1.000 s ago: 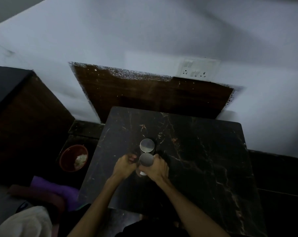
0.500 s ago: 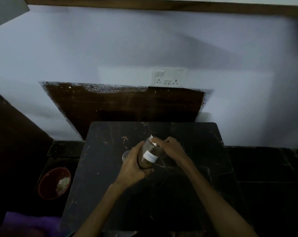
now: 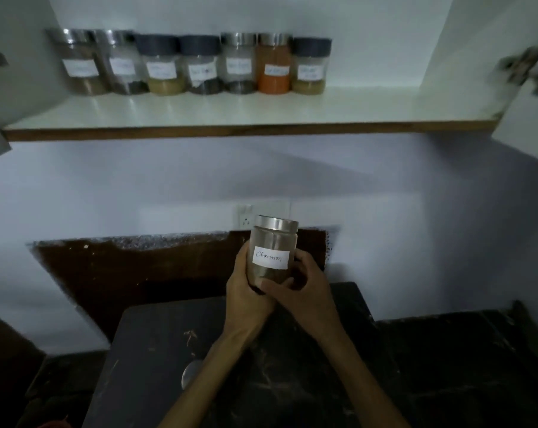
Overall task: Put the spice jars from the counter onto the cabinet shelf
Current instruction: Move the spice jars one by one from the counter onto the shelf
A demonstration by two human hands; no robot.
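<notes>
A glass spice jar [image 3: 273, 242] with a silver lid and a white label reading "Cinnamon" is held upright above the dark marble counter [image 3: 156, 350]. My left hand [image 3: 246, 291] wraps its left side and bottom. My right hand [image 3: 304, 291] grips its lower right side. Another jar [image 3: 190, 373] stands on the counter, only its silver lid showing beside my left forearm. Higher up, the white cabinet shelf [image 3: 369, 109] carries a row of several labelled spice jars [image 3: 196, 64] along its back left.
The shelf's right half is bare. Open cabinet doors with metal hinges [image 3: 527, 67] flank the shelf at left and right. A wall socket [image 3: 246, 217] sits behind the held jar, above a dark wooden backsplash panel [image 3: 131, 273].
Both hands lifted the cinnamon jar off the counter and turned it upright, label facing me. The view tilted upward, bringing the cabinet shelf and its jars into sight.
</notes>
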